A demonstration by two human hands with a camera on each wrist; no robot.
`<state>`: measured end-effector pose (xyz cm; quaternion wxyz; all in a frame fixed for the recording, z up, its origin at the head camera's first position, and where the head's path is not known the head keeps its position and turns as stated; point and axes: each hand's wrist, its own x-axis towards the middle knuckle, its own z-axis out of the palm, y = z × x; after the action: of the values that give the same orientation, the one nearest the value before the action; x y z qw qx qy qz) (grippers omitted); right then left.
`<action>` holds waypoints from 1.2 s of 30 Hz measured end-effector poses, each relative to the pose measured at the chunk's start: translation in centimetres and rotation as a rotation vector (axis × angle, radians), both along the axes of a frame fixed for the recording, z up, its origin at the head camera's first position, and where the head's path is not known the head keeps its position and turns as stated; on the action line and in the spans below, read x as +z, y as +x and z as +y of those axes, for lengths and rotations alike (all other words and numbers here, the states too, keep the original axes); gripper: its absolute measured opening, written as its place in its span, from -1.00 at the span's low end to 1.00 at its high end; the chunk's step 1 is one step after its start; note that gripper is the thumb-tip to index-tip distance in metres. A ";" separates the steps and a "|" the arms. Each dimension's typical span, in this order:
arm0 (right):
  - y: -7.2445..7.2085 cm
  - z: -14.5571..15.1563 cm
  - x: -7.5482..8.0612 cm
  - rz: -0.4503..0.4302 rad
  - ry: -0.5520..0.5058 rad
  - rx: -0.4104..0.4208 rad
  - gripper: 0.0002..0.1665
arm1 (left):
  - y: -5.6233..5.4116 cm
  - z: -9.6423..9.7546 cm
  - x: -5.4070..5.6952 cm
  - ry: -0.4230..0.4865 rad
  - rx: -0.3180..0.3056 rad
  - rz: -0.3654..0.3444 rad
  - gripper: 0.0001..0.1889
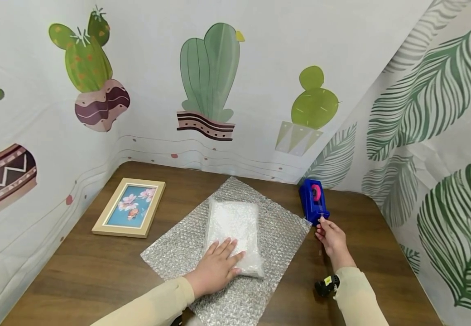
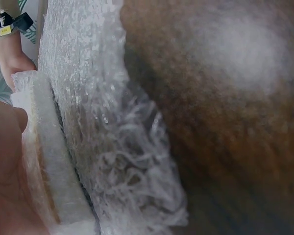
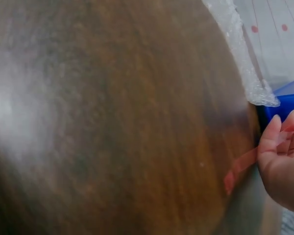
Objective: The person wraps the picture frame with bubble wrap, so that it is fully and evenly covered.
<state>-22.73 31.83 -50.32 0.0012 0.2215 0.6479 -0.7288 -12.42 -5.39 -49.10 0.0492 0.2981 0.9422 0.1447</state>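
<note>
My left hand point(image 1: 216, 270) lies with fingers spread on the lower part of a flat, rectangular package point(image 1: 235, 217) wrapped in bubble wrap. Beneath the package a larger sheet of bubble wrap point(image 1: 174, 251) is spread on the table. In the left wrist view a light brown edge shows through the package's wrapping point(image 2: 44, 181). At the front of a blue tape dispenser point(image 1: 311, 203) with a pink core, my right hand point(image 1: 334, 240) pinches clear tape. A length of that tape point(image 3: 242, 164) trails from the fingers in the right wrist view.
A light wooden picture frame point(image 1: 154, 206) with a flower picture lies on the left of the brown table point(image 1: 68, 276). The sheet's right corner reaches the dispenser's base. Cloth printed with cacti and leaves point(image 1: 260, 45) hangs behind and beside the table.
</note>
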 end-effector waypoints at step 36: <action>0.9 -1.0 0.2 0.092 0.243 0.183 -0.58 | 0.0 -0.1 -0.3 -0.033 -0.012 0.045 -0.49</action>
<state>-21.82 30.80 -50.11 0.0110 0.1264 0.7481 -0.6514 -12.45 -5.50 -49.44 0.0340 0.3061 0.9435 0.1219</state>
